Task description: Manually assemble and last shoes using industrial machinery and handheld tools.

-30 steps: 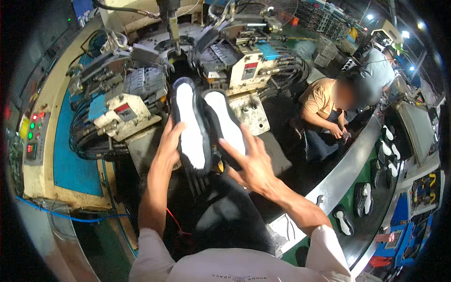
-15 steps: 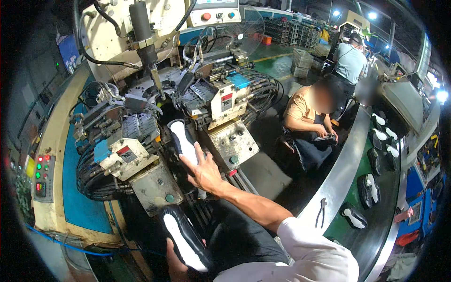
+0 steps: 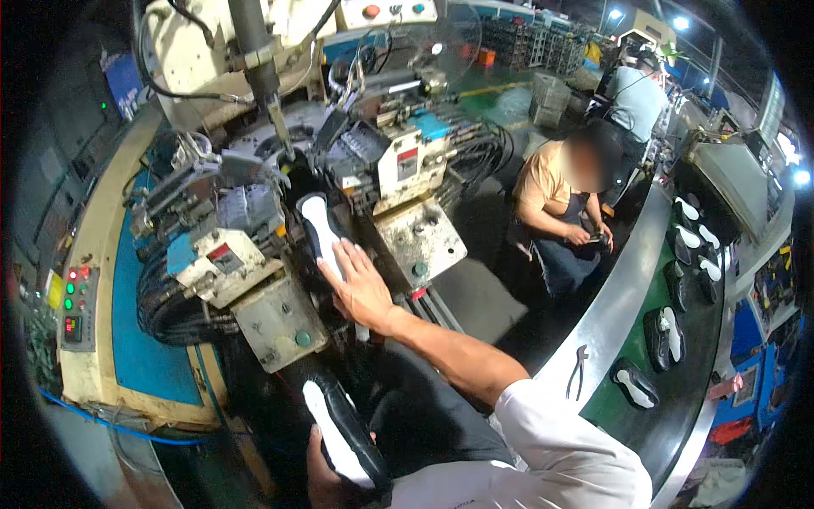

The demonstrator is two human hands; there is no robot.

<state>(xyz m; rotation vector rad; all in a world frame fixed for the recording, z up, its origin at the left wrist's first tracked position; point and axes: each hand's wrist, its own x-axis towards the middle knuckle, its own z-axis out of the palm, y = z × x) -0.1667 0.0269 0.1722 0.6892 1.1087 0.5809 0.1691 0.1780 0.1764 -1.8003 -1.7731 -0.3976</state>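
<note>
My right hand [image 3: 365,290] grips the rear end of a black shoe upper [image 3: 320,229] with a white bottom facing up, its fingers lying over it and the thumb at its side. That upper sits between the two clamp blocks of a machine [image 3: 409,174], toe end under a vertical metal rod [image 3: 275,119]. Low in front of me, my left hand [image 3: 320,475] holds a second black shoe upper [image 3: 343,433], also white on its bottom. Most of the left fingers are hidden behind it.
On the right, a conveyor [image 3: 623,399] with a metal edge carries several black-and-white shoe uppers [image 3: 664,338]; pliers [image 3: 579,371] lie on that edge. A seated co-worker [image 3: 555,204] is beyond the machine, another person [image 3: 636,97] farther back. A control panel [image 3: 78,305] stands at left.
The fingers of my right hand have drawn closer together on the upper in the machine. My left hand and its upper sit slightly lower and to the right. The view has shifted a little.
</note>
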